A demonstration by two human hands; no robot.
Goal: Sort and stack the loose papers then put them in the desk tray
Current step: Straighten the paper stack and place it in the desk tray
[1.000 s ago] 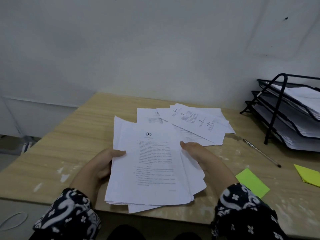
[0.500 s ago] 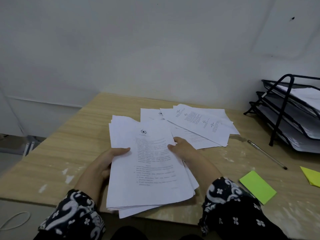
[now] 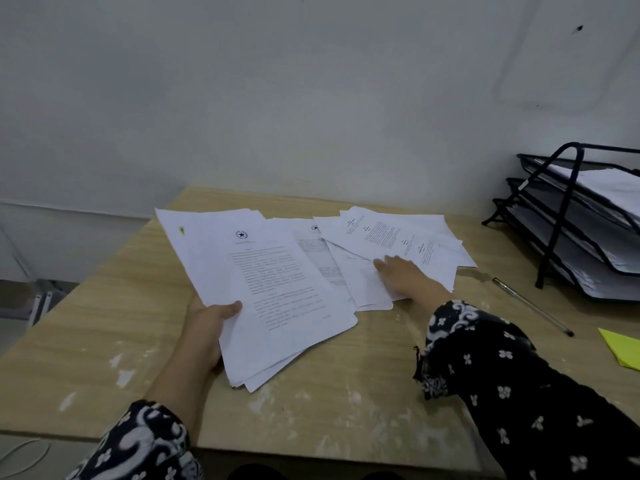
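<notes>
Pale wood desk (image 3: pixel 104 327), scuffed with white marks, stands against a plain white wall (image 3: pixel 277 98). Toward the desk's left edge the left hand (image 3: pixel 204 327) grips a gathered stack of papers (image 3: pixel 263 292) by its lower left border, thumb curled over the top sheet and fingers hidden underneath; the stack fans out toward the far edge. Its top page carries a round star emblem above blocks of printed text too small to read, and a bit of green shows on a sheet at its upper left. The right hand (image 3: pixel 405 275) lies flat, fingers spread and extended, palm down on the loose papers (image 3: pixel 391 240) scattered near the desk's far edge, just right of the held stack and partly overlapped by it; it grasps nothing. How many loose sheets there are cannot be told. At the far right corner stands one black mesh desk tray (image 3: pixel 568 216) with three tiers, each holding white sheets. One pen (image 3: pixel 530 306) lies between the loose papers and the tray, and one yellow sticky note (image 3: pixel 623 348) sits at the right edge.
</notes>
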